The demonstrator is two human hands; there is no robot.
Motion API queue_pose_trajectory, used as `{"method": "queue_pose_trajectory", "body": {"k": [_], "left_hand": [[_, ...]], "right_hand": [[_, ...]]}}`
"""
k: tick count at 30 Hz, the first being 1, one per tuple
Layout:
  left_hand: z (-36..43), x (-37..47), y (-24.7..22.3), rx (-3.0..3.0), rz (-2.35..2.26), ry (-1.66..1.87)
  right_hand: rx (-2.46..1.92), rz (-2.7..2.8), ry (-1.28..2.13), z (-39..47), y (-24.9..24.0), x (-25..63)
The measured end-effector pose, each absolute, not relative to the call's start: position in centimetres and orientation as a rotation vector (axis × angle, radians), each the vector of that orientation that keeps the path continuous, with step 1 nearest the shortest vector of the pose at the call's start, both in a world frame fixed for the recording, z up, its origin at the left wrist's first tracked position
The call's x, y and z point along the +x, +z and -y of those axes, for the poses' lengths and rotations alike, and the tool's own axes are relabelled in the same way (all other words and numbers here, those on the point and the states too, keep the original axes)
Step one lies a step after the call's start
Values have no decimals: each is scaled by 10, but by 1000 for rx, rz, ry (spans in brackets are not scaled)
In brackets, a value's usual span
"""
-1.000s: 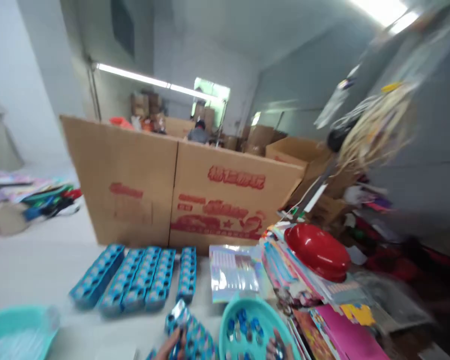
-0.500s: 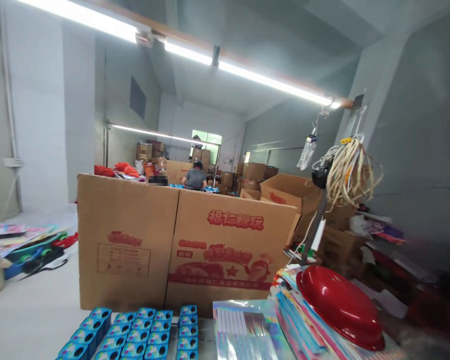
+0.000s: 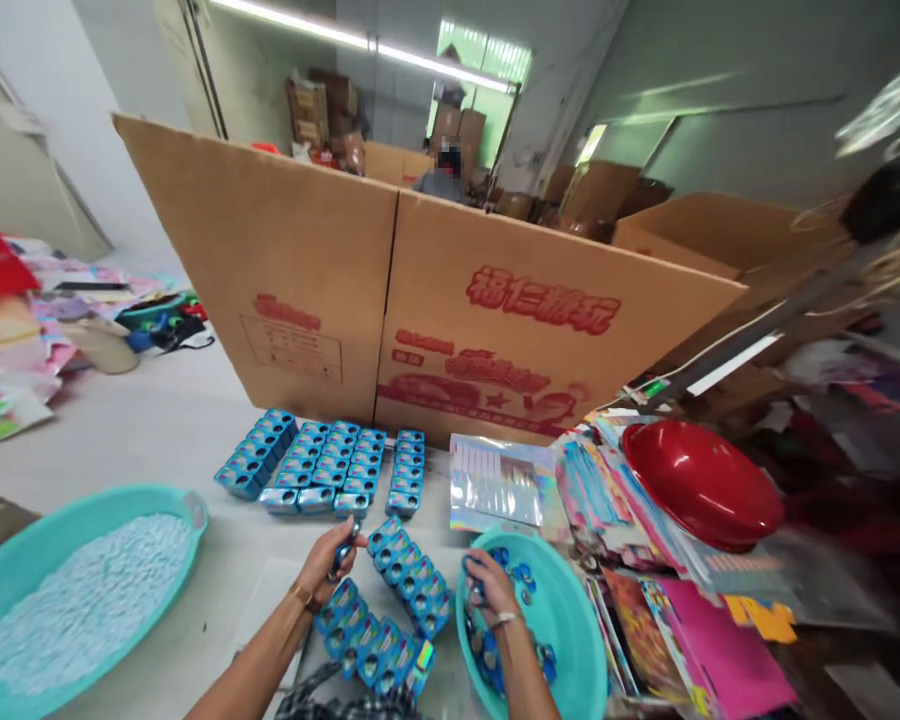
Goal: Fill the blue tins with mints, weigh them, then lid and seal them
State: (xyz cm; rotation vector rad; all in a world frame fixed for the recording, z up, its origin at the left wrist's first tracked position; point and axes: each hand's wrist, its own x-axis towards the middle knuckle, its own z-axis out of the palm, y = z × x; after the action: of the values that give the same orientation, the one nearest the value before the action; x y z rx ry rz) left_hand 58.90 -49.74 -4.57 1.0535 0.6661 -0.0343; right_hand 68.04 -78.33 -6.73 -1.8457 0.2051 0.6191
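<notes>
My left hand (image 3: 331,565) is closed on a small dark blue item, just left of two slanting rows of blue boxes (image 3: 411,575). Over the turquoise basin (image 3: 585,640) at the right, my right hand (image 3: 489,588) has its fingers closed round a small blue item. More such blue pieces (image 3: 525,578) lie in that basin. Behind my hands, further blue boxes with dark round holes (image 3: 311,455) stand in rows against the cardboard. What exactly the held items are is too small to tell.
A tall cardboard panel (image 3: 330,260) stands across the table. At the left is a turquoise basin of pale pellets (image 3: 90,600). A red bowl (image 3: 701,480) rests on stacked printed sheets at the right, beside a silvery packet (image 3: 495,485). A person (image 3: 446,180) is beyond the panel.
The view has tilted down to the tabletop. Both my hands, the two turquoise basins and the nearer blue boxes are now in sight.
</notes>
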Motion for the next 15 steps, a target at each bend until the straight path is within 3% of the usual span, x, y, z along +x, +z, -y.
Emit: {"method": "queue_pose_trajectory", "body": {"k": [8, 15], "left_hand": [[488, 577, -74, 1122, -762, -101], [476, 586, -91, 1228, -826, -117]], "right_hand": [[-2352, 263, 755, 675, -96, 684], [-2671, 492, 930, 630, -100, 694]]}}
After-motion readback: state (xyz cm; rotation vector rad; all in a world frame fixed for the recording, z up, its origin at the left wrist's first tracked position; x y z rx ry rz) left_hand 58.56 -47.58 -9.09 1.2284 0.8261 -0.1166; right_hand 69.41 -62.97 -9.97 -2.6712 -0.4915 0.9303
